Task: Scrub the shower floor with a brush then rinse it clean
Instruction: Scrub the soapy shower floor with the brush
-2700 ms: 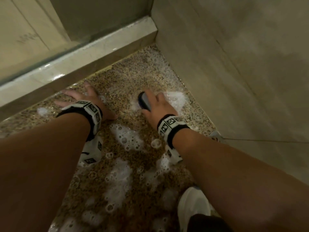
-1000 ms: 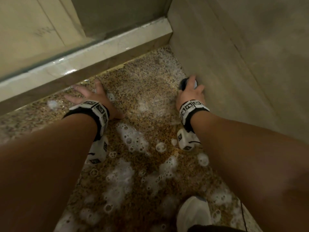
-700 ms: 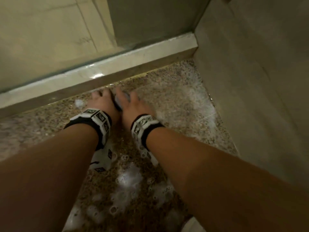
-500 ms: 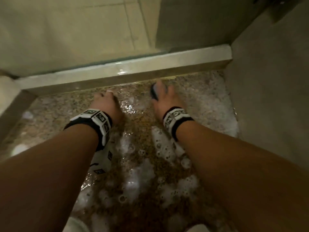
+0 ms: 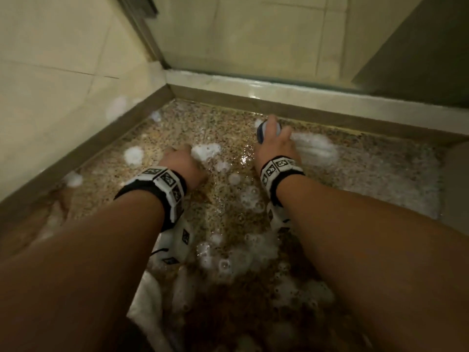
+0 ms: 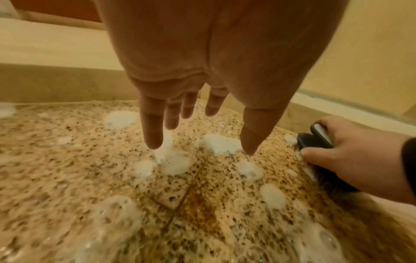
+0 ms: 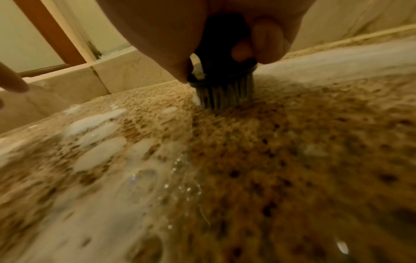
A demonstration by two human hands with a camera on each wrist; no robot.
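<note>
Shower floor (image 5: 177, 128): speckled brown-and-tan stone, wet throughout, patched with white foam (image 5: 205, 151) and bubbles, thickest toward the near edge of the head view; no sign of rinsing yet, so scrubbing judged to be the step in hand. Brush (image 7: 223, 89): dark body with pale insert, short stiff bristles, standing upright with bristle tips pressed onto the stone, close to the raised curb (image 5: 279, 87) at the far side; upright stance probably chosen to put full weight through the bristles. Right hand (image 5: 275, 143): fingers and thumb curled over the top of the brush and gripping it firmly from above, wrist low, a smear of foam just beside it on the right. Left hand (image 6: 202, 80): holding nothing, fingers straight and slightly spread, pointing down with tips at or just above the wet stone near a foam patch; actual contact not clear from the wrist view; likely placed there as a brace while leaning forward. Wrist bands (image 5: 162, 179): black and white, patterned, one on each forearm. Wall (image 5: 63, 72): pale tile on the left, meeting the floor at a brown skirting, flecked with foam. Glass panel (image 5: 253, 41): above the curb, framing the far side. Risk noted: slick soapy stone under the bracing hand. Remaining work judged: unscrubbed patches, then rinse.
</note>
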